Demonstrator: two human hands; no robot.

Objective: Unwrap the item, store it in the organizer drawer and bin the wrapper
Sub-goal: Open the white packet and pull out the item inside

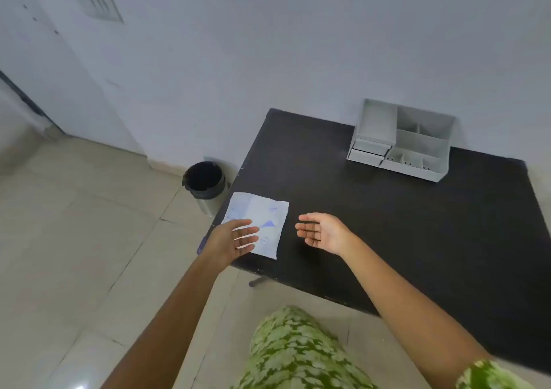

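A flat white packet with blue markings [262, 218] lies on the black table [372, 224] near its left edge. My left hand [235, 239] hovers over the packet's near left corner with fingers spread, holding nothing. My right hand [322, 232] is open, palm turned left, just to the right of the packet and apart from it. A white desk organizer [402, 141] with two small drawers on its left side stands at the back of the table against the wall. A round bin with a black liner [205, 184] stands on the floor beside the table's left edge.
The table's back edge meets a pale wall. Tiled floor stretches to the left and in front. My knee in green patterned cloth [298, 350] is below the table's near edge. A table leg foot [258, 282] shows under the near left corner.
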